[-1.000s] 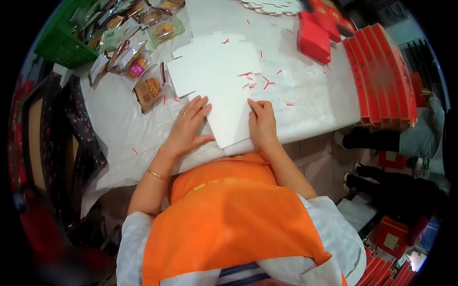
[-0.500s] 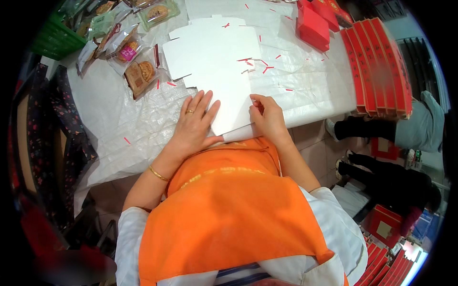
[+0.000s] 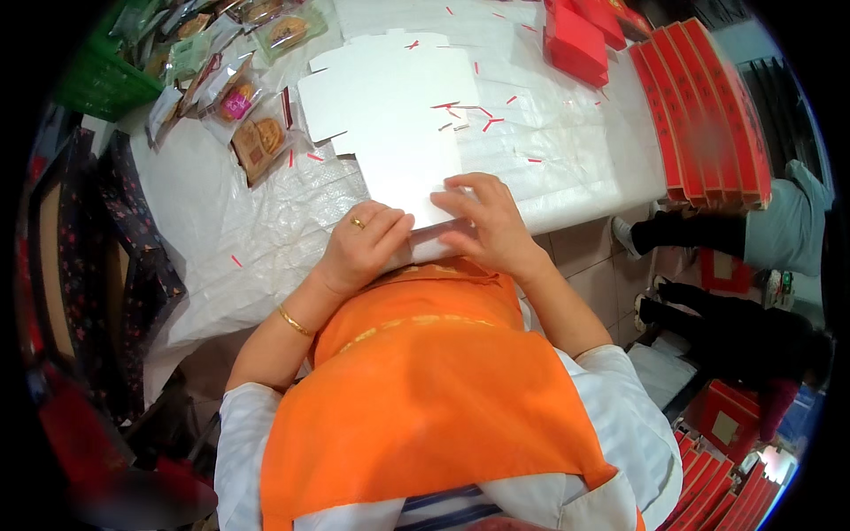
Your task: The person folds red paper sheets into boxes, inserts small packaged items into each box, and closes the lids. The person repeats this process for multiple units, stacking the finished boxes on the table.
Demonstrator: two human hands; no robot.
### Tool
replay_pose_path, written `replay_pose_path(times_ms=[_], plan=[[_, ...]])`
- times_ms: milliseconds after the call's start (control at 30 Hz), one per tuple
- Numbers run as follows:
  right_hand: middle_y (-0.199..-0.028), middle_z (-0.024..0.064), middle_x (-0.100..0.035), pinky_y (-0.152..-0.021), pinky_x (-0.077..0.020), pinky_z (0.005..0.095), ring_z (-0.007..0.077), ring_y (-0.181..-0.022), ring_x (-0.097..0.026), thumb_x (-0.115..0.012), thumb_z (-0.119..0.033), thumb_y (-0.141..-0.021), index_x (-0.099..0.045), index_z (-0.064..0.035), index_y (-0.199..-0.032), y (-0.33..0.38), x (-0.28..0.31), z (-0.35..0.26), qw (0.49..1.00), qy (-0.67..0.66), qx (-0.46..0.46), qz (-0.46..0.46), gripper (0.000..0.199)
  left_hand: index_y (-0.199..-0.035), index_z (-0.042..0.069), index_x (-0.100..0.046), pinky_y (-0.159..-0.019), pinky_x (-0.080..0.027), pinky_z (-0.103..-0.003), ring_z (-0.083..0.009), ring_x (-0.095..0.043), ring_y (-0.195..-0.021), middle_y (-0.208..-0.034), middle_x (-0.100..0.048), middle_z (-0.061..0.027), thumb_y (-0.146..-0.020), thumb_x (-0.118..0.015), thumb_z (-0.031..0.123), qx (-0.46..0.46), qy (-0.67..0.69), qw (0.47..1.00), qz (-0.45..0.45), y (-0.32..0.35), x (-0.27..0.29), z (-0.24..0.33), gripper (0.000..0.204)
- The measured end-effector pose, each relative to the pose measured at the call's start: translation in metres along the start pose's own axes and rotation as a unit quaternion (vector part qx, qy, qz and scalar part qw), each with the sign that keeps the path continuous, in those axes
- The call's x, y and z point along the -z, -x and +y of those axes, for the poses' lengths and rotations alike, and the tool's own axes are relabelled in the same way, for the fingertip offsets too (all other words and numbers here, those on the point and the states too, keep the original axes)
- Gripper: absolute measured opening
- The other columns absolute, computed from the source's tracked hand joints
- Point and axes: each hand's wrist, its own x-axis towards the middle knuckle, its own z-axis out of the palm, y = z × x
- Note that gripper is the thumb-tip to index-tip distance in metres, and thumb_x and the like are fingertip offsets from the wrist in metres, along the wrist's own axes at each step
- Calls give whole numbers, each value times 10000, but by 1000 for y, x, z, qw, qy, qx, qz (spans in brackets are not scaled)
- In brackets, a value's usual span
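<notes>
A flat white die-cut cardboard box blank (image 3: 390, 97) lies on the table in front of me, its notched flaps spread out. My left hand (image 3: 365, 241) is at its near left corner, fingers bent together and pinching the near edge. At the near right corner my right hand (image 3: 485, 219) has its thumb and fingers apart, with the fingertips over the card. The near edge looks bent where my hands are; my fingers partly hide it.
Wrapped pastries (image 3: 261, 142) and a green basket (image 3: 102, 80) stand at far left. Red paper scraps (image 3: 492, 124) lie about. Red boxes (image 3: 575, 44) and a row of red panels (image 3: 699, 115) are at right. Two people (image 3: 739, 323) are beyond the table's right side.
My left hand has gone from lying flat on the card to pinching its near edge. My right hand has opened its fingers and moved inward over the corner. The card's near end looks shorter.
</notes>
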Motion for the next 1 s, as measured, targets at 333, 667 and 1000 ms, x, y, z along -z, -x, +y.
replay_pose_path(times_ms=[333,667,1000], plan=[[-1051,46,-667,-803,-497,380,255,-943,-627,-785,-75,-716,-706,-125,-1162,-32,1,15,994,17,95,57,456,-1265,41,-610,-888,-514,-353,-276,-582,-1119,-1266,-556,-132,-779,-790,72,225,67,970,63,-22,12,7,519],[-1091,74,-645,-848,-495,401,286,-1009,-610,-822,-218,-739,-678,-111,-1130,-26,-18,24,997,-37,67,-26,431,-1378,5,-514,-1014,-514,-343,-241,-528,-1275,-1418,-457,-127,-779,-810,25,398,213,891,39,14,-16,11,669],[-1171,96,-633,-905,-482,415,306,-1069,-588,-822,-311,-750,-657,-98,-1210,-38,-13,20,996,-36,61,-55,533,-1402,-3,-510,-1054,-493,-327,-218,-502,-1306,-1430,-429,-112,-791,-787,-30,391,314,863,68,13,-10,8,671]])
